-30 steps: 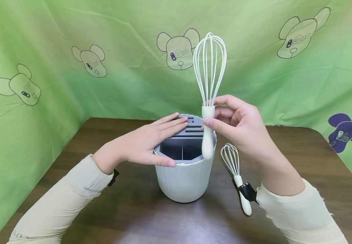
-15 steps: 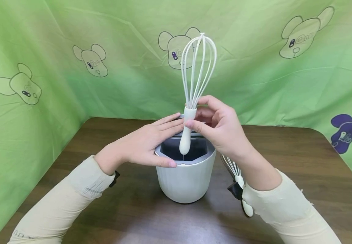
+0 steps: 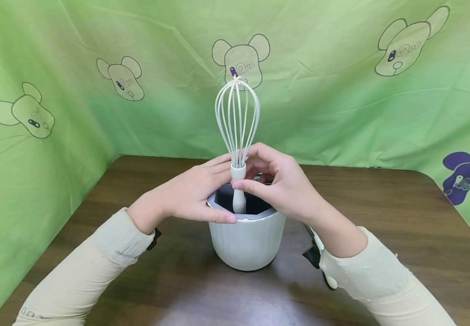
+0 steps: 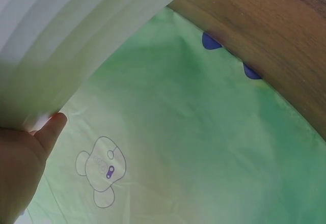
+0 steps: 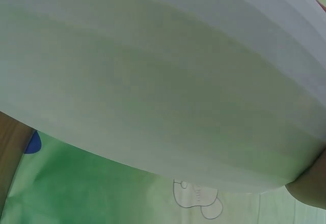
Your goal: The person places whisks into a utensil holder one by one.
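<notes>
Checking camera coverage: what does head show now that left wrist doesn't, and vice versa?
Head only: the right hand holding a white whisk, wires up and handle end at the container's opening; the gray insert; both sleeves; a white handle end on the table, beside the right sleeve.

Left wrist only: two purple patches on the cloth at the table's edge.

Both: the left hand, the ribbed white container, the wooden table and the green mouse-print cloth.
</notes>
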